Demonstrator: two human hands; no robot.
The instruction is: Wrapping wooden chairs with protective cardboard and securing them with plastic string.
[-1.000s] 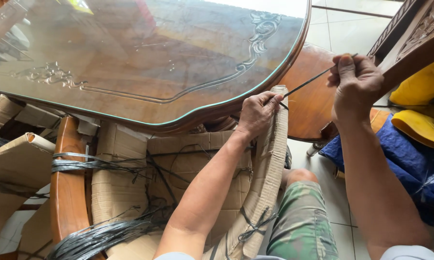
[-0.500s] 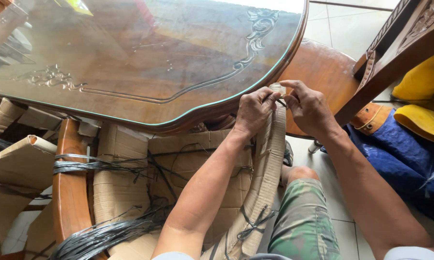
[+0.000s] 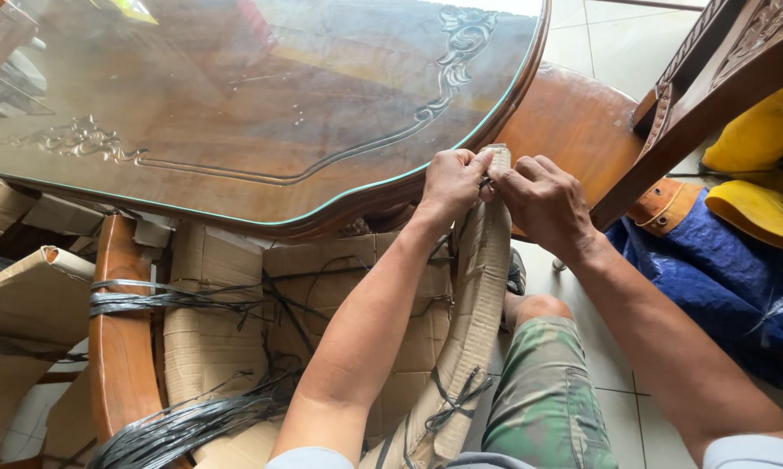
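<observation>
A long piece wrapped in brown cardboard [image 3: 476,313] stands nearly upright beside the person's knee, its long axis running from the floor up to the rim of the glass-topped surface [image 3: 235,104], its top end pointing at the surface's edge. Both hands meet at that top end: the left hand [image 3: 450,181] has its fingers curled and pressed together around the wrapped tip, and the right hand [image 3: 543,198] closes in from the other side, fingertips pinching at the same spot (what lies between them is too small to make out). Lower on the piece, black string [image 3: 450,404] is knotted around the cardboard. To the left, more cardboard-wrapped furniture parts [image 3: 235,295] lie under the surface, bound with bands of the same black string around a bare curved wooden leg [image 3: 118,347]. A rolled cardboard sheet [image 3: 18,287] sits at far left. Right of the hands, a blue tarpaulin [image 3: 713,287] lies on the tiled floor [image 3: 600,52] beneath a dark carved wooden frame [image 3: 713,87], with two yellow objects [image 3: 756,174] beside it.
</observation>
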